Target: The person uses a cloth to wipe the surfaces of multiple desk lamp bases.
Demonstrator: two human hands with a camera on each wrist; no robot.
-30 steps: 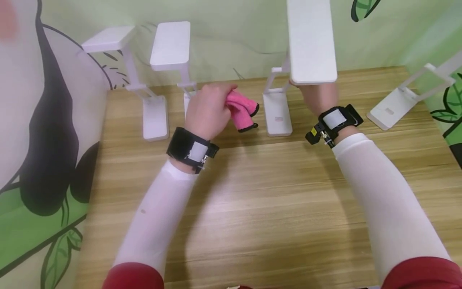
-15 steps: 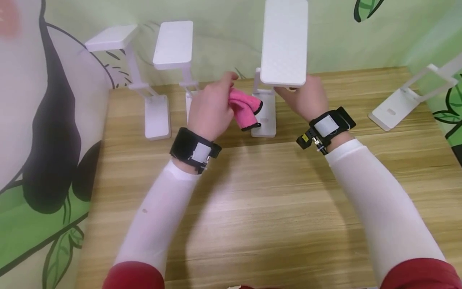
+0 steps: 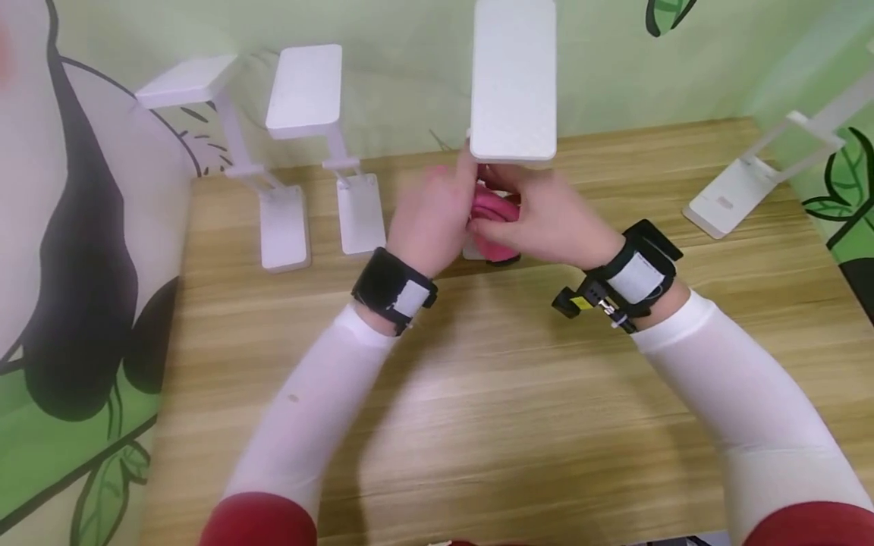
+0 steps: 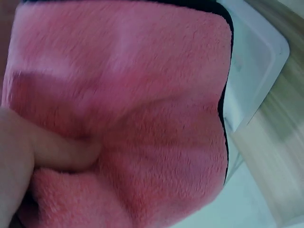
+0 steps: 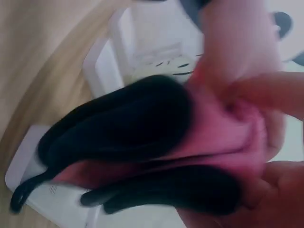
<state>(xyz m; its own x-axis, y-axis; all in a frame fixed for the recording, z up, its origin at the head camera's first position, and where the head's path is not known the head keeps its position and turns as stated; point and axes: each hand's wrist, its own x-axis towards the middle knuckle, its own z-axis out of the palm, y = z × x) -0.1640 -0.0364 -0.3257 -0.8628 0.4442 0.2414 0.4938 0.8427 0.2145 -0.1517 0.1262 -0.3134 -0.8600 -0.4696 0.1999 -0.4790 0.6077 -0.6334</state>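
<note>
A folded pink cloth [image 3: 496, 246] with black edging and a small hanging loop is between my two hands, over the base of a white desk lamp [image 3: 514, 80]. My left hand [image 3: 433, 220] grips it from the left, its thumb pressed into the plush in the left wrist view, where the cloth [image 4: 156, 118] fills most of the picture. From the right, my right hand [image 3: 556, 220] pinches the same cloth, thumb in front. The lamp's panel overhangs both hands. Hands and cloth cover most of this lamp's base and stem. The right wrist view is blurred.
Two more white desk lamps stand at the left, one with a tilted panel [image 3: 187, 80], the other with its base [image 3: 360, 212] near my left hand. Another lamp base [image 3: 727, 197] sits at the far right. A painted wall [image 3: 403, 68] backs the wooden table [image 3: 532, 409].
My right hand has left the lamp, after shifting it leftward, and come across to the cloth. My left hand has moved slightly right with the cloth, now under the lamp's panel.
</note>
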